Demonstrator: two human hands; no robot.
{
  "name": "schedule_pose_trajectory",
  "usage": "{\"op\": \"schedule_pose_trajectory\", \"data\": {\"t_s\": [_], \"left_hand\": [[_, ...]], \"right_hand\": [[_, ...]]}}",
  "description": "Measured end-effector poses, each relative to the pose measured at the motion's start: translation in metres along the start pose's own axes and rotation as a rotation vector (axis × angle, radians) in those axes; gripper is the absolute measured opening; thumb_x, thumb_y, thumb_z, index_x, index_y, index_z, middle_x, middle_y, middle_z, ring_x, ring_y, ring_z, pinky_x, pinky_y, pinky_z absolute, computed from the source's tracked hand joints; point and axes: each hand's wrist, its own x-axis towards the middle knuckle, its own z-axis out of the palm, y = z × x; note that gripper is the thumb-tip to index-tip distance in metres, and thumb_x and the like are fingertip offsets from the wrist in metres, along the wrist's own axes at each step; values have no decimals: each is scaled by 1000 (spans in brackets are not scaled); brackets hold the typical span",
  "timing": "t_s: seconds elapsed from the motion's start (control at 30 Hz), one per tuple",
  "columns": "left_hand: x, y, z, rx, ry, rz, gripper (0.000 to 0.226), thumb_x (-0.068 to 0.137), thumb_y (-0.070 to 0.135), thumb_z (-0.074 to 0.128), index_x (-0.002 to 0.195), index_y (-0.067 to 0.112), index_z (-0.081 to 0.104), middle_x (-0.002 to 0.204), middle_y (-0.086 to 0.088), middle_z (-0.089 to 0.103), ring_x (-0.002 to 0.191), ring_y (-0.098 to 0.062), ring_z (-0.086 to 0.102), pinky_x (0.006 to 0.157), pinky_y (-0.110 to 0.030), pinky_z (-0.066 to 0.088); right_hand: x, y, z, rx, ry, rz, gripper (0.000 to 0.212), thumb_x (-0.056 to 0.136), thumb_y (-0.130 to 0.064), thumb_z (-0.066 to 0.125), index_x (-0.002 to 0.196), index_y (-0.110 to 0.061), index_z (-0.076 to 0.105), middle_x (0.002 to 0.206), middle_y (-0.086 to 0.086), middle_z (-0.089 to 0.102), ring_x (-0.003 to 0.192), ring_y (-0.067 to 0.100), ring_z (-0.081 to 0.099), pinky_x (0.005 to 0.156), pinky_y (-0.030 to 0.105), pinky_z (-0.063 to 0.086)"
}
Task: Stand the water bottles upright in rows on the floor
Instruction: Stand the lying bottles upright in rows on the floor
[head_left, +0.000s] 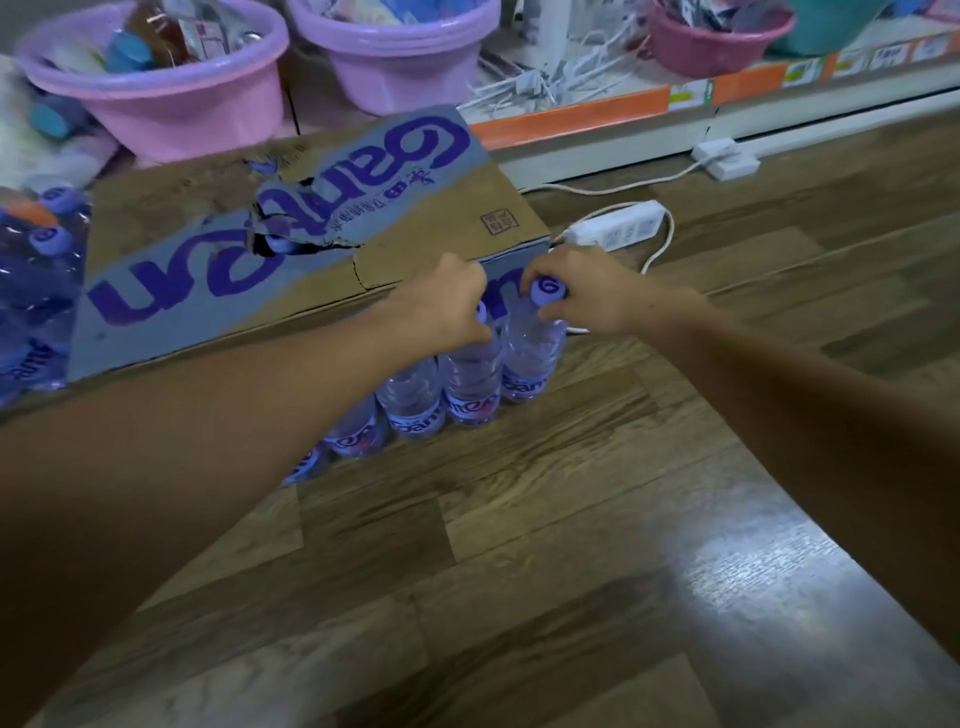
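both hands pinch bottle caps mid-frame: left hand (457, 301) and right hand (587, 291) on the end bottle (530, 358). seat each base flat, touching the row, beside the carton (208, 260).

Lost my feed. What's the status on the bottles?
Left hand and right hand each grip a bottle top. Bottles upright in a row beside the box. Floor ahead open.
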Motion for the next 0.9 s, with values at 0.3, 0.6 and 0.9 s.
{"op": "schedule_pose_trajectory", "data": {"t_s": [0.3, 0.6, 0.9], "left_hand": [[-1, 9, -5, 14, 64, -74, 20, 79, 7, 56, 67, -7, 47, 74, -31, 54, 88, -46, 58, 65, -47, 47], [-16, 0, -3, -2, -44, -100, 35, 84, 24, 61, 106, -2, 51, 108, -21, 56, 98, -36, 56, 73, -38, 43], [-138, -145, -105, -101, 460, -86, 17, 87, 19, 55, 88, 6, 64, 75, -3, 58, 69, -18, 48, 66, -29, 38]], "right_hand": [[15, -7, -2, -126, -15, -49, 36, 79, 7, 49, 112, -4, 59, 115, 24, 53, 107, 38, 52, 92, 46, 44], [0, -14, 12, -168, -35, 29, 53, 83, -15, 59, 134, -18, 42, 140, 13, 36, 120, 40, 45, 99, 46, 42], [59, -142, -29, -15, 286, -135, 36, 80, -6, 60, 116, -5, 58, 118, 21, 57, 109, 39, 54, 93, 42, 44]]}}
